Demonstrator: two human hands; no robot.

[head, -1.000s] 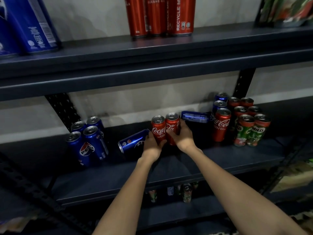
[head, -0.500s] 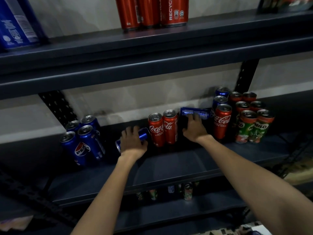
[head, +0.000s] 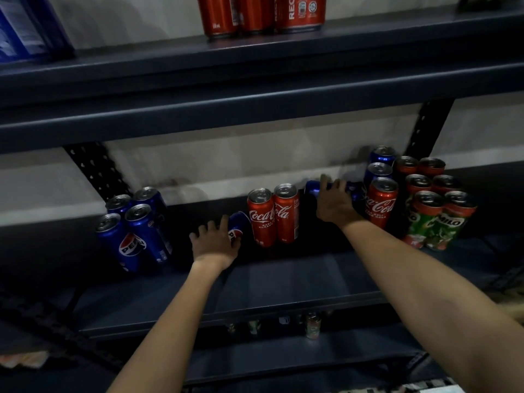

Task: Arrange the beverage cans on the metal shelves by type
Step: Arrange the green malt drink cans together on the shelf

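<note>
On the dark middle shelf (head: 283,282) my left hand (head: 214,242) grips a blue Pepsi can (head: 238,225) that lies tipped beside two upright red Coca-Cola cans (head: 273,215). My right hand (head: 334,202) grips a second blue can (head: 313,188) lying on its side behind them, against the wall. Several upright Pepsi cans (head: 133,228) stand at the left. At the right stand two blue cans (head: 378,165), one Coca-Cola can (head: 381,202) and a cluster of green Milo cans (head: 436,214).
The upper shelf (head: 255,80) hangs low over the cans, with red cans (head: 261,12) and blue packs (head: 28,26) on it. A perforated upright (head: 96,171) stands behind the left group. Small cans (head: 312,326) show on a lower shelf.
Both hands have left the two Coca-Cola cans. My left hand went left onto the tipped Pepsi can and tilted it up; my right hand went right and back onto the lying blue can.
</note>
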